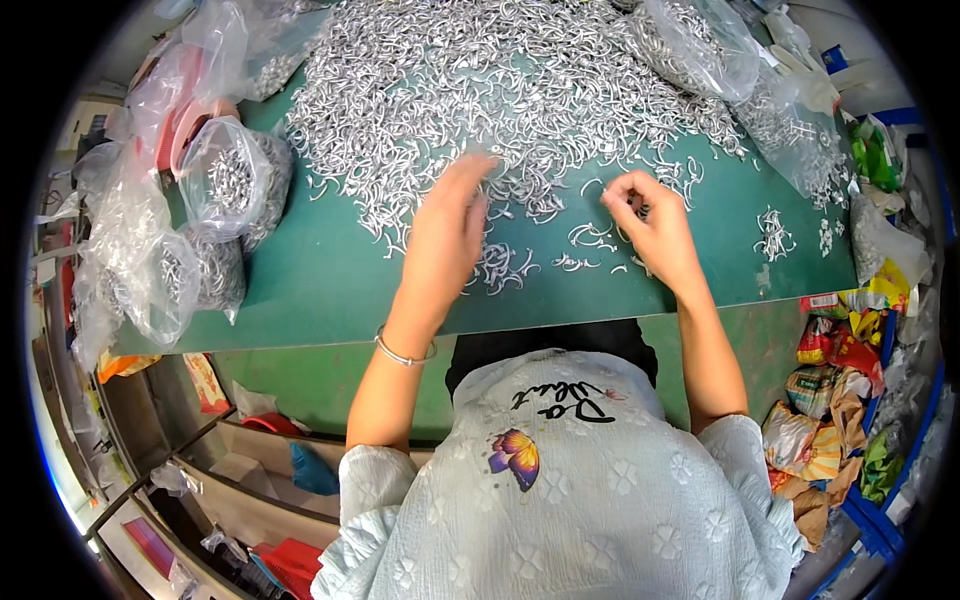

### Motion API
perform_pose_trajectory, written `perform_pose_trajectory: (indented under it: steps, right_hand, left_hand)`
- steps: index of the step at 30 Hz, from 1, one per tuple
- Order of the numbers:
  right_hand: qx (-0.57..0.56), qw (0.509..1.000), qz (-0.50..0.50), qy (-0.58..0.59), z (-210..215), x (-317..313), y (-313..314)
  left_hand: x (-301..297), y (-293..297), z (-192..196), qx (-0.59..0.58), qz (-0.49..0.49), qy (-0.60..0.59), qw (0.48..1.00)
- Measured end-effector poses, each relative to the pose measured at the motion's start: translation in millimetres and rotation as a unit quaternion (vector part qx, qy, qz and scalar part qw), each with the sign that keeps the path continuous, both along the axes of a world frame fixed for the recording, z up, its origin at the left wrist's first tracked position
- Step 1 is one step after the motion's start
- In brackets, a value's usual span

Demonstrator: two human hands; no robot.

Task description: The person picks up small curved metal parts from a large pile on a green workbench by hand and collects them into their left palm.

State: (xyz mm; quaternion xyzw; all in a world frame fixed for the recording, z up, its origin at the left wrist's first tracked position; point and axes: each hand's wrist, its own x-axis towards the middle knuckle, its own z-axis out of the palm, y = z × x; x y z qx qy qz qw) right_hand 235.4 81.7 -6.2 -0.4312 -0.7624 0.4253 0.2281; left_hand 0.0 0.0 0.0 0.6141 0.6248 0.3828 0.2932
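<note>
A wide heap of small curved silver metal pieces point(470, 80) covers the far part of the green tabletop point(320, 290). At the heap's near edge is my left hand point(448, 225), its fingers stretched out and angled to the right, with nothing visible held. A little cluster of pieces point(500, 268) lies beside its wrist. My right hand point(650, 220) is curled, thumb toward fingers, and silvery bits show inside the curl. Another curved piece lies by its fingertips. Several loose pieces point(590, 237) are scattered between the two hands. The insides of both palms are mostly hidden.
Clear plastic bags of metal pieces point(230, 180) stand at the left beside a pink basket point(180, 130). More filled bags point(700, 50) lie at the far right. Small piles point(773, 235) sit near the right edge. Colourful packages point(830, 380) fill a blue rack at the right.
</note>
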Motion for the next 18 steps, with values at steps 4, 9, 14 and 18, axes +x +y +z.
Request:
perform_pose_trajectory:
  steps: [4,9,14,18]
  right_hand:
    - [-0.303,0.896,-0.075,0.316,-0.2,3.5,-2.0]
    - [-0.347,0.858,-0.075,0.372,-4.2,10.4,-2.7]
    - [-0.259,0.92,-0.07,0.286,1.1,-8.9,1.2]
    - [-0.249,0.925,-0.1,0.269,10.3,-9.7,1.2]
  left_hand:
    - [9.6,-20.4,-10.5,0.026,-0.035,0.249,0.967]
    - [-5.0,-40.9,-17.3,0.03,-0.046,0.276,0.96]
    - [34.5,-8.9,-11.7,0.062,-0.062,0.282,0.955]
    - [50.2,-24.6,-25.0,0.038,-0.13,0.309,0.941]
